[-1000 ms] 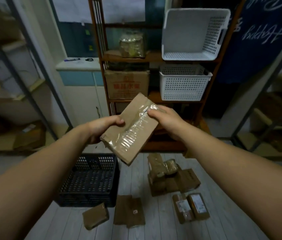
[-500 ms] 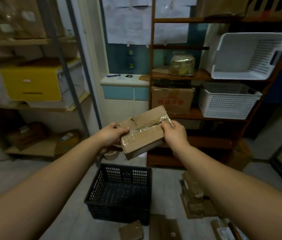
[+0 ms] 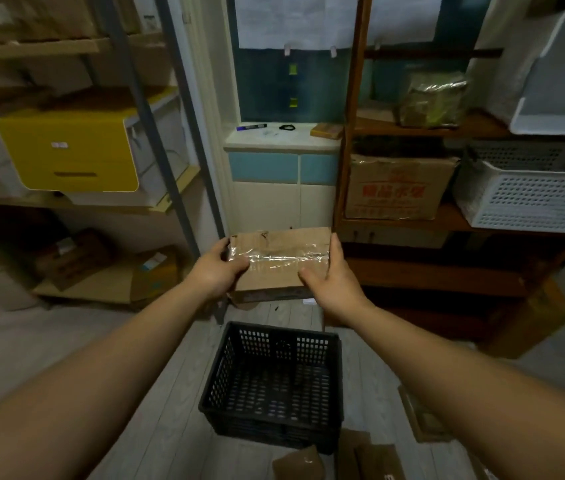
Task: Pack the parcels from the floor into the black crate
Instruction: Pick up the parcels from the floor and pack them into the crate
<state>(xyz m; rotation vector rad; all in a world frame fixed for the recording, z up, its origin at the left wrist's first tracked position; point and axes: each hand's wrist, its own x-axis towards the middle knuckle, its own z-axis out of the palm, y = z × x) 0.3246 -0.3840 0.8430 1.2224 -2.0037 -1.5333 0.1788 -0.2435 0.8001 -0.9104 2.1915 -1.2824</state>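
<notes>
Head view of a storeroom. Both arms reach forward and the 2 hands hold 1 brown cardboard parcel [image 3: 279,263] in the air at the centre of the scene.

The left hand [image 3: 217,271] grips the parcel's left end, with its thumb lying on the upper face. The right hand [image 3: 333,282] grips the right end, thumb on the upper face and fingers wrapped up the right edge. A band of clear glossy tape runs left to right across the parcel, which is held roughly level with its long side left to right.

The black crate [image 3: 281,333] stands on the pale plank floor [image 3: 177,393], nearer than the held parcel and lower in the picture. The parcel does not touch it, and the crate's perforated walls and base are visible.

More brown parcels lie on the floor. 1 [image 3: 298,464] is just near of the crate, another [image 3: 374,460] is to its right at the bottom edge, and a third [image 3: 419,420] is right of the crate, partly hidden by the right forearm.

At the left, a metal rack carries a yellow box [image 3: 66,150] and cartons. At the right, a wooden shelf unit [image 3: 447,268] carries a printed carton [image 3: 395,188] and 2 white perforated baskets [image 3: 530,199]. At the far centre, a white ledge [image 3: 281,142] bears a blue marker [image 3: 251,126].
</notes>
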